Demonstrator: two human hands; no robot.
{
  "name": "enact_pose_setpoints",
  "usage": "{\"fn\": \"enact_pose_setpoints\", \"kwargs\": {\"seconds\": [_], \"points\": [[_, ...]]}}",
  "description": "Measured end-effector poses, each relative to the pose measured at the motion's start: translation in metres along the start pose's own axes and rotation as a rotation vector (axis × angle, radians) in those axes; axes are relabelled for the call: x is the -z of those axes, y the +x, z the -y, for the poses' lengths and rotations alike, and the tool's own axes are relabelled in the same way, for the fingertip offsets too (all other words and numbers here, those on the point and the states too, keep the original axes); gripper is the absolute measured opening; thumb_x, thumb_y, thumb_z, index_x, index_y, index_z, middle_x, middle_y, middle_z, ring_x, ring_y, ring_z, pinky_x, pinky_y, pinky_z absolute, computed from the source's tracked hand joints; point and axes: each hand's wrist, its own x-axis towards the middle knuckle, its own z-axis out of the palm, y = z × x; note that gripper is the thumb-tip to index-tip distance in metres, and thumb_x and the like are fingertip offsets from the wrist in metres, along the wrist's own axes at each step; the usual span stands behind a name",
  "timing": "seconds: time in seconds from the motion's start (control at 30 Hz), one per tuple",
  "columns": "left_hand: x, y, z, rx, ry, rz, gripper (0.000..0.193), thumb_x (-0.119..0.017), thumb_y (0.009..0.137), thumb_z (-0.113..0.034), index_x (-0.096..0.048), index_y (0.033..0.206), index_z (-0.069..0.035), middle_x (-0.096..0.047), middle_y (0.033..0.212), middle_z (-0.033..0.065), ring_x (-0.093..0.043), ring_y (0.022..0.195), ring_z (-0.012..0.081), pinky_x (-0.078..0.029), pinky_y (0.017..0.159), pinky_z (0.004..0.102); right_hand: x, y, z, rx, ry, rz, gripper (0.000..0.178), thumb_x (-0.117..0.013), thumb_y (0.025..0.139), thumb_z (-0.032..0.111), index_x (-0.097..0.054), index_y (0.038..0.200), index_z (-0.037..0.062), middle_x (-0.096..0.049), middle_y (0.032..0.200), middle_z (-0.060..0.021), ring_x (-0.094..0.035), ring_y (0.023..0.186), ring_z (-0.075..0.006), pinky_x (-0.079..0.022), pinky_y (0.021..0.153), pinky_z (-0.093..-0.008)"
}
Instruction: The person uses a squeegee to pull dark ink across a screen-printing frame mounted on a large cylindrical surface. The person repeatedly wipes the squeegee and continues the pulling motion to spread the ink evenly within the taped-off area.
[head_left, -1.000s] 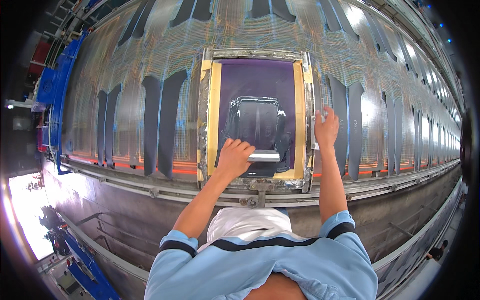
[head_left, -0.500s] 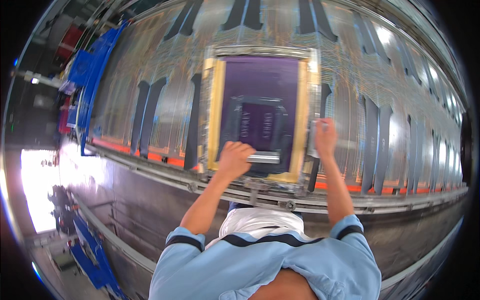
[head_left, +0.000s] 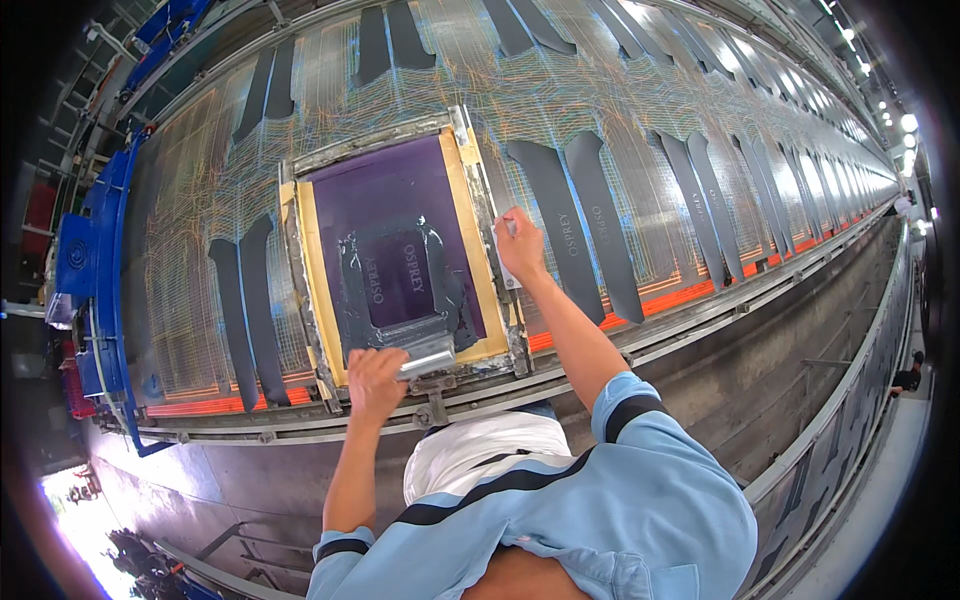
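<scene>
A rectangular printing screen (head_left: pixel 375 195) with purple mesh, a taped yellow border and a worn metal frame lies on the long table. Smeared dark ink rings two lettered areas on its mesh. At the near end of the screen, my left hand (head_left: pixel 377 382) is closed round the left end of a metal squeegee (head_left: pixel 427 358). The squeegee lies crosswise behind the near rail of the frame, beside the ink. My right hand (head_left: pixel 521 245) grips a pale handle-like piece (head_left: pixel 506 262) at the frame's right side; its fingers partly hide it.
Pairs of dark grey strips line the table (head_left: pixel 470 250) in two rows. Beside the screen on the right are lettered strips (head_left: pixel 562 205); plain ones (head_left: pixel 240 310) lie to its left. A metal rail (head_left: pixel 690 310) runs along the near edge. Blue machinery (head_left: pixel 85 270) stands at the left.
My view has turned and the picture has sharpened. The screen has shifted left across the strips, baring a lettered pair on its right. Both hands keep their grips; the squeegee sits nearer the frame's near rail.
</scene>
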Motion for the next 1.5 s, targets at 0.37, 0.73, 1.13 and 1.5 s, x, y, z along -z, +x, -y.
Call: {"fn": "enact_pose_setpoints", "kwargs": {"seconds": [0.37,0.73,1.13,1.5], "points": [[-0.025,0.031,0.053,-0.024,0.071,-0.004,0.040,-0.071,0.059,0.000,-0.069,0.097,-0.011,-0.071,0.105,0.0013,-0.062,0.090,0.0220,-0.044,0.085,0.0392,0.000,0.010,0.003,0.135,-0.568,0.125,0.023,-0.069,0.094,0.028,-0.069,0.106,0.0087,-0.073,0.103,-0.0204,-0.067,0.100,-0.0402,-0.051,0.090,-0.0482],[-0.010,0.181,0.144,0.013,-0.003,0.188,0.022,-0.083,0.069,-0.015,-0.074,0.089,-0.015,-0.072,0.086,0.0002,-0.066,0.083,0.0237,-0.043,0.081,0.0399,-0.056,0.045,0.137,0.569,-0.364,0.792,0.039,-0.081,0.082,0.038,-0.073,0.106,0.0083,-0.073,0.099,-0.0144,-0.066,0.102,-0.0341,-0.048,0.095,-0.0456],[-0.025,0.078,0.094,0.035,-0.067,0.284,0.016,-0.077,0.069,-0.011,-0.072,0.083,-0.015,-0.071,0.085,0.0039,-0.068,0.084,0.0241,-0.044,0.082,0.0421,-0.069,-0.079,0.080,0.700,-0.589,0.741,0.022,-0.082,0.072,0.017,-0.070,0.088,0.0095,-0.069,0.082,-0.0113,-0.066,0.092,-0.0295,-0.046,0.091,-0.0421],[-0.024,0.174,0.148,-0.008,0.108,0.276,0.018,-0.081,0.075,-0.024,-0.072,0.088,-0.015,-0.072,0.087,0.0042,-0.070,0.088,0.0235,-0.043,0.087,0.0413,-0.105,0.024,0.106,0.748,-0.646,0.677,0.021,-0.081,0.078,0.026,-0.071,0.086,0.0099,-0.070,0.077,-0.0119,-0.069,0.082,-0.0324,-0.049,0.084,-0.0449]]}}
